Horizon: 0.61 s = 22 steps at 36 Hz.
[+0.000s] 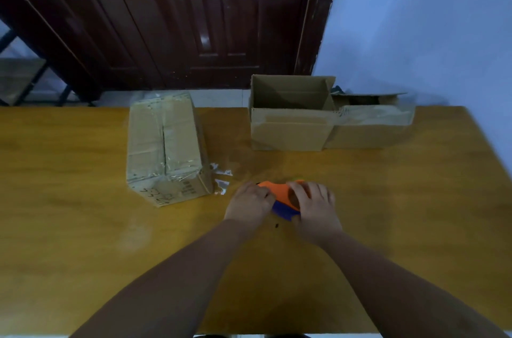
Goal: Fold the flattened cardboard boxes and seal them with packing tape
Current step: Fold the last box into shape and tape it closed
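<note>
Your left hand [249, 203] and right hand [314, 206] are both gripping the dispenser [279, 193] at the middle of the tabletop [83, 227], covering most of it. A taped box [166, 149] is lying to the left; an open box [291, 127] at the far edge is half-hiding another box [371, 127].

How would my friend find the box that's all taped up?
Start at the big yellow-brown table in front of the dark red door. The taped box sits on its left side. Unlike the open-topped box to its right, it is closed, shiny with tape, with black writing on its near end.
</note>
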Each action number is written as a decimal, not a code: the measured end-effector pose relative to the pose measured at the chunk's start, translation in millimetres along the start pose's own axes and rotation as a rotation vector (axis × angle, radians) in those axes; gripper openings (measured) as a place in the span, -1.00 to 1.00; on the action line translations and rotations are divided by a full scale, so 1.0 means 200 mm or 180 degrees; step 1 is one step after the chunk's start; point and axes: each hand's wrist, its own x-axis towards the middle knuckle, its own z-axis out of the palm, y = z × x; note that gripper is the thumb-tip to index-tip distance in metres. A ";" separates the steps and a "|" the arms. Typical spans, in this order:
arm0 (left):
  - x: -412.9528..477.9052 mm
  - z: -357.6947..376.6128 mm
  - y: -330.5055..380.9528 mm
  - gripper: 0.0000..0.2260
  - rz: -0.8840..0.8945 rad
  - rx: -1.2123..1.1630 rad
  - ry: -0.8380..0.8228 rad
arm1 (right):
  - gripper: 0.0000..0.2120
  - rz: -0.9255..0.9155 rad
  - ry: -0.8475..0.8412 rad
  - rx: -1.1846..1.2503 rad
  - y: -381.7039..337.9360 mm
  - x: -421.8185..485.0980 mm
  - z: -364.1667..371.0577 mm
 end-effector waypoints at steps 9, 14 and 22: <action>-0.12 -0.12 -0.01 -0.72 -0.0658 -0.0993 0.0685 | -0.47 -0.0062 0.0750 0.0808 -0.22 0.22 -0.14; -0.22 -0.25 -0.16 -0.87 -0.1064 -0.1017 0.1776 | -0.69 -0.0426 0.0667 0.1248 -0.40 0.32 -0.19; -0.42 -0.33 -0.53 -0.86 -0.1637 -0.1158 0.2512 | -0.74 -0.1241 0.0427 0.1019 -0.76 0.41 -0.28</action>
